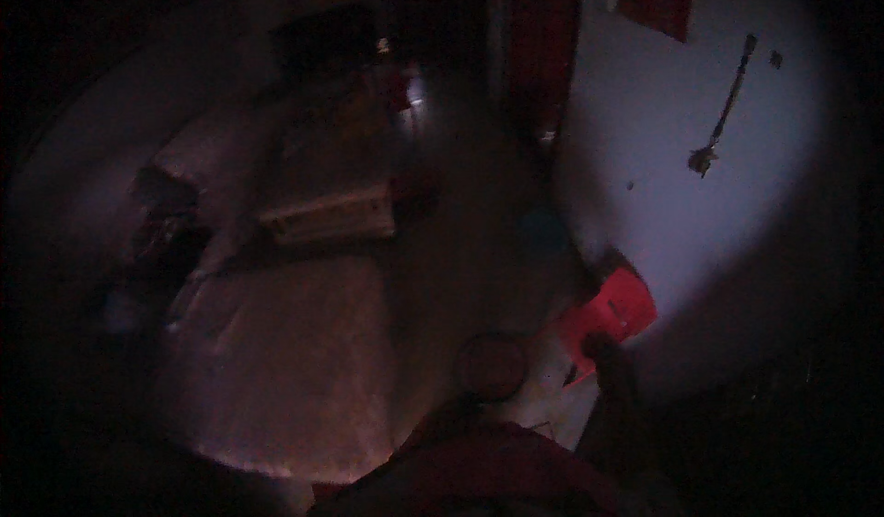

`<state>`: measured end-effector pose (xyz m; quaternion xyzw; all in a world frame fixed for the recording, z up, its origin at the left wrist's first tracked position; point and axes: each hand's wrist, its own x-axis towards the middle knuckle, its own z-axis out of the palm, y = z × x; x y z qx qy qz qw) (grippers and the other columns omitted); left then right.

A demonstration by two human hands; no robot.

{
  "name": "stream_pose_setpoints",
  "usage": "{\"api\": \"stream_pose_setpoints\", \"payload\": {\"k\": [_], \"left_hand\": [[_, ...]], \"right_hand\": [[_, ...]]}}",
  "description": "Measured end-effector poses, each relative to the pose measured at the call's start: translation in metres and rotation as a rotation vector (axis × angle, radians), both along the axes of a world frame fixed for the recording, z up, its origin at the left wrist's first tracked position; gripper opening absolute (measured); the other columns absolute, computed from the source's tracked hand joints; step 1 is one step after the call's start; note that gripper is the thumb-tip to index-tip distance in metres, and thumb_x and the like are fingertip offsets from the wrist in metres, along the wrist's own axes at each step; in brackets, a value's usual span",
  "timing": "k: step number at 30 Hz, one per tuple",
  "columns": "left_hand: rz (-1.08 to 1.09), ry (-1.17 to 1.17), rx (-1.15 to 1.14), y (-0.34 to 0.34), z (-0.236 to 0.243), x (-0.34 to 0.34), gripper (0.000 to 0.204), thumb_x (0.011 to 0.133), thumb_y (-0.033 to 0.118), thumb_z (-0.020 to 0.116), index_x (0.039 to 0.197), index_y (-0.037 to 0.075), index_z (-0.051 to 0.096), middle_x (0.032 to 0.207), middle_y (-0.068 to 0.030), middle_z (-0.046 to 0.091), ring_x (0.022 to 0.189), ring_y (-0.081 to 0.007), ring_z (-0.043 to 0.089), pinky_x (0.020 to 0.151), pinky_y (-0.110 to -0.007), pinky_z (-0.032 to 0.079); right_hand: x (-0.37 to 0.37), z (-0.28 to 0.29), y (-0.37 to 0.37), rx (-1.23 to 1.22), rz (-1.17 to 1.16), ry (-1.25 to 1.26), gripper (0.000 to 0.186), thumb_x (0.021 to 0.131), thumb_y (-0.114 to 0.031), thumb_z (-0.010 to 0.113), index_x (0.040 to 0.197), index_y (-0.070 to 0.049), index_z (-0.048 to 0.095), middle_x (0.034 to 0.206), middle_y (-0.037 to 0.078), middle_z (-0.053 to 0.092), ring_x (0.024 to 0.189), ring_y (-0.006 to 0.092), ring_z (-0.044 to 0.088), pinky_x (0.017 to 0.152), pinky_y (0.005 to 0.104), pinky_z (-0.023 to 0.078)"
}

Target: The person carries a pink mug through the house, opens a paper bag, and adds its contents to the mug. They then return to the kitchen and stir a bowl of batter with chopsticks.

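Note:
The picture is very dim. My right hand [603, 356] is at the lower right, on a bright red flat object [622, 301] with a small slot or handle, near the foot of the pale wall. The hand is dark, and I cannot make out whether its fingers grip the object or rest on it. Below the red object is a pale tabletop or ledge [566, 411]. A round, dark reddish object [490, 365] sits just left of it. I do not see my left hand.
A bed or padded surface [281, 360] fills the lower left, with dark heaped items [170, 204] beyond. A wooden box-like piece [327, 213] stands behind it, and a teal round object [543, 230] is by the wall [663, 222]. A long thin item [732, 98] hangs there. A dark doorway [442, 29] is at the back.

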<state>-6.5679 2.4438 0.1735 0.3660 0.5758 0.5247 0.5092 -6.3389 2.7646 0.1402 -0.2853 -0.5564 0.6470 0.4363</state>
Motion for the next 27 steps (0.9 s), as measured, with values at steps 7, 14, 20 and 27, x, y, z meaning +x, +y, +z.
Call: {"api": "stream_pose_setpoints", "payload": {"k": [7,14,20,27], "left_hand": [[0.077,-0.041,-0.040,0.193,-0.019,-0.103,0.024,0.084,0.019,0.061,0.097,-0.001,0.056,0.076,-0.0049,0.058,0.068,-0.0126,0.054,0.062,-0.028,0.044],[-0.100,-0.009,0.030,0.414,0.001,-0.193,0.023,0.084,0.018,0.061,0.096,-0.001,0.057,0.074,-0.0046,0.058,0.065,-0.0121,0.054,0.059,-0.028,0.044],[-0.199,0.012,0.045,0.584,0.008,-0.231,0.021,0.084,0.017,0.061,0.095,-0.001,0.057,0.072,-0.0043,0.058,0.063,-0.0117,0.054,0.057,-0.027,0.044],[-0.162,0.030,0.003,0.787,0.012,-0.303,0.020,0.084,0.016,0.061,0.093,-0.002,0.058,0.070,-0.0039,0.058,0.060,-0.0112,0.053,0.055,-0.027,0.044]], "right_hand": [[-0.060,0.056,0.254,0.243,-0.130,-0.063,0.024,0.090,-0.017,0.050,0.112,-0.007,0.055,0.103,0.004,0.058,0.093,0.0159,0.054,0.077,0.0318,0.047],[-0.101,0.198,0.431,0.450,-0.512,-0.485,0.020,0.092,-0.019,0.052,0.109,-0.009,0.056,0.099,0.000,0.058,0.090,0.0125,0.053,0.076,0.0298,0.046],[-0.096,0.259,0.612,1.040,-0.705,-0.823,0.030,0.087,-0.011,0.057,0.116,-0.007,0.052,0.111,0.010,0.055,0.100,0.0248,0.054,0.083,0.0346,0.047],[-0.154,0.356,0.824,1.421,-0.996,-1.107,0.051,0.080,-0.010,0.062,0.127,-0.008,0.042,0.125,0.020,0.045,0.115,0.0369,0.044,0.096,0.0431,0.039]]}}
